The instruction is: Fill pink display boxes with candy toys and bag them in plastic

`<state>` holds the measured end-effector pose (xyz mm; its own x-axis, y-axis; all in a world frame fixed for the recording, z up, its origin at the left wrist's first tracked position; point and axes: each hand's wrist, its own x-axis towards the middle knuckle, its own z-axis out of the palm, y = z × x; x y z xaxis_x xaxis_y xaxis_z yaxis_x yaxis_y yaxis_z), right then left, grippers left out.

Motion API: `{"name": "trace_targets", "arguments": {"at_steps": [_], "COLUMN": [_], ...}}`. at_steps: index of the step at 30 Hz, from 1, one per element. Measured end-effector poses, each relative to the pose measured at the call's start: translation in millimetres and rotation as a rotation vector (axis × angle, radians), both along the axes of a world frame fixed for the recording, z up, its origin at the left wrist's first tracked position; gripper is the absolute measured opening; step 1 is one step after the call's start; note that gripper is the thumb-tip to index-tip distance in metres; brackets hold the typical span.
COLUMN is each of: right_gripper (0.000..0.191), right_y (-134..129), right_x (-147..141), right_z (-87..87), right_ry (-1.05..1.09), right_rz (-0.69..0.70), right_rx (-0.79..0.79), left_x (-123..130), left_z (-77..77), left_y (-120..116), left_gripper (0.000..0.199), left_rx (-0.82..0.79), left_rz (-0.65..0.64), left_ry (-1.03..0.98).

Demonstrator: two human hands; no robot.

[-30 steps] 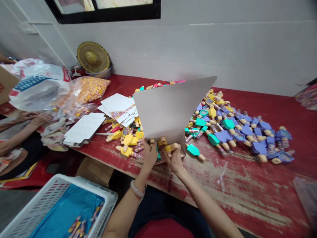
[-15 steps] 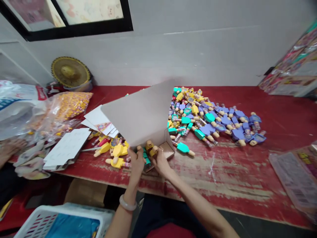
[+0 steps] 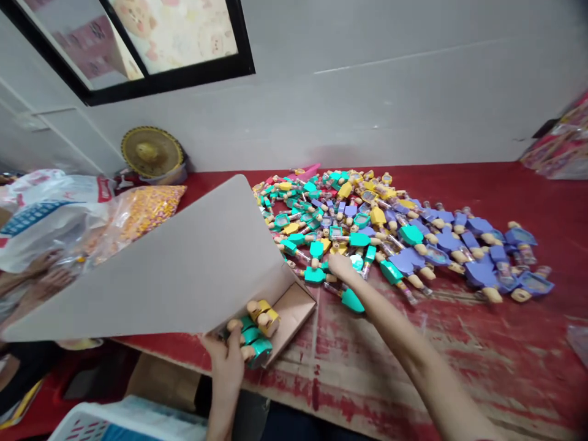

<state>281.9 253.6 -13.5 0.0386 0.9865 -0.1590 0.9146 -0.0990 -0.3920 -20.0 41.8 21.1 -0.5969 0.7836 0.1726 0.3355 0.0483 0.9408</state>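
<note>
An open cardboard box (image 3: 290,324) with a big pale flap (image 3: 179,269) sits at the table's front edge. Inside it lie teal toy shovels (image 3: 257,349) and yellow toy shovels (image 3: 269,317) with tan knobbed ends. My left hand (image 3: 226,361) is closed around the box's near left corner, its thumb by the teal shovels' knobs. My right hand (image 3: 342,266) reaches into the front of a large pile of teal, yellow and purple toy shovels (image 3: 404,236), fingers drawn together among teal ones. What its fingertips hold is hidden. One teal shovel (image 3: 353,300) lies just below my right wrist.
A bag of orange and yellow bits (image 3: 151,205) and white plastic bags (image 3: 50,214) lie at left, where another person's hands (image 3: 50,275) rest. A round straw-like disc (image 3: 151,152) leans on the wall. Below the table edge stands a white basket (image 3: 92,416).
My right hand has left the box and reached out to the pile. The box's flap has swung left and down, now covering the white cards. My left hand stays at the box.
</note>
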Motion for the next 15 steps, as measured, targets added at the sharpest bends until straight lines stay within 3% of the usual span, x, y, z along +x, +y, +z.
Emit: {"name": "trace_targets", "arguments": {"at_steps": [3, 6, 11, 15], "right_gripper": [0.039, 0.04, 0.046, 0.061], "right_y": [-32, -52, -50, -45], "right_x": [17, 36, 56, 62], "right_z": [-14.0, -18.0, -16.5, -10.2], "right_ry": [-0.064, -0.124, -0.157, -0.176], "right_rz": [0.013, -0.033, -0.165, -0.156], "right_rx": [-0.057, -0.085, -0.112, -0.111], "left_x": [5, 15, 27, 37], "left_z": [-1.8, -1.8, 2.2, 4.6], "left_y": [3, 21, 57, 67], "left_gripper": [0.038, 0.035, 0.031, 0.034], "left_rx": [-0.047, -0.048, 0.028, 0.086], "left_rz": [-0.007, -0.023, -0.103, -0.206], "left_ry": [-0.03, -0.028, -0.078, -0.152]}}
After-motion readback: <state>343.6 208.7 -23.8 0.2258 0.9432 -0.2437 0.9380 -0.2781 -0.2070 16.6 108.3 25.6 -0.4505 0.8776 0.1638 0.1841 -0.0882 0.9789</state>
